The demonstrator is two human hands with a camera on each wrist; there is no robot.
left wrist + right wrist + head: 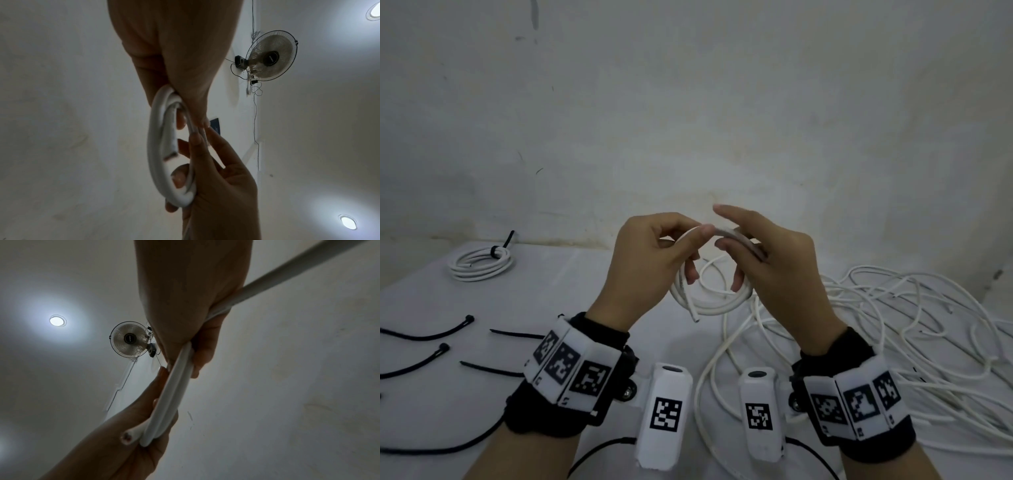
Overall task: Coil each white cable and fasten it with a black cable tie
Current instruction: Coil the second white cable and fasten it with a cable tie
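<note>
From the head camera, both hands are up above the table, working a small white coil between them. The left hand has thumb and fingers curled around the coil's top left, pinching it. The right hand grips the coil's right side, forefinger stretched out straight, the other fingers wrapped under the loops. A cut cable end dangles from the coil's lower edge. To the right sprawls a loose white cable pile. Far left sits a finished coil, already bound with a black tie. Loose black cable ties lie along the table's left edge.

Left wrist view: the coil is seen edge-on, the left hand clamped at its top and the right hand clamped at its bottom. A wall fan hangs behind.

Right wrist view: the right hand squeezes the coil, and the left hand holds its far end.
</note>
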